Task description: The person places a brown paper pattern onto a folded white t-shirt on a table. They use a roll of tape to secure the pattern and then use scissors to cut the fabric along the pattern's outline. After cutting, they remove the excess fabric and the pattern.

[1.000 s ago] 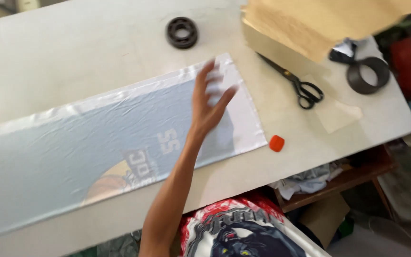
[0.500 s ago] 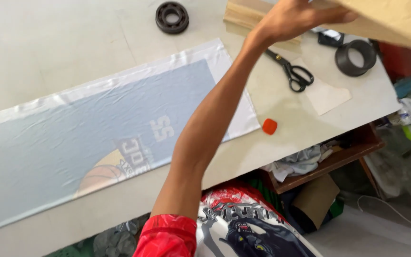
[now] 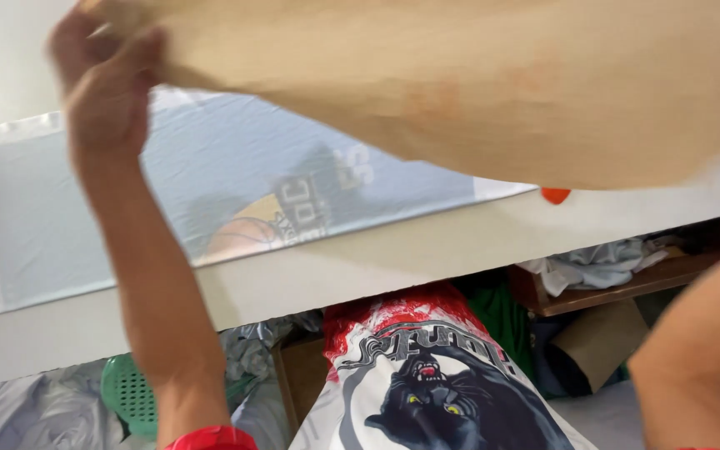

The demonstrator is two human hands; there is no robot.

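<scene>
A big tan sheet (image 3: 477, 83) hangs in the air above the table (image 3: 360, 267), filling the top of the view and hiding most of the far and right part of the tabletop. The left hand (image 3: 106, 79) is raised at the sheet's left corner, fingers closed over its edge, pinching it; the hand is blurred, so the exact finger placing cannot be told. The right forearm (image 3: 702, 350) rises at the lower right, but its hand is behind the sheet or out of view, so its grip cannot be told.

Under the sheet, a pale blue printed cloth (image 3: 210, 192) with white borders lies flat on the table, running from the left edge toward the right, parallel to the near edge. A small orange piece (image 3: 555, 195) sits on the table just past the cloth's right end, half covered by the sheet.

Below the near edge: a shirt with a black panther print (image 3: 435, 392), a green basket (image 3: 131, 392), a wooden shelf (image 3: 627, 287) with grey rags (image 3: 593, 262), and a cardboard roll (image 3: 597, 342).
</scene>
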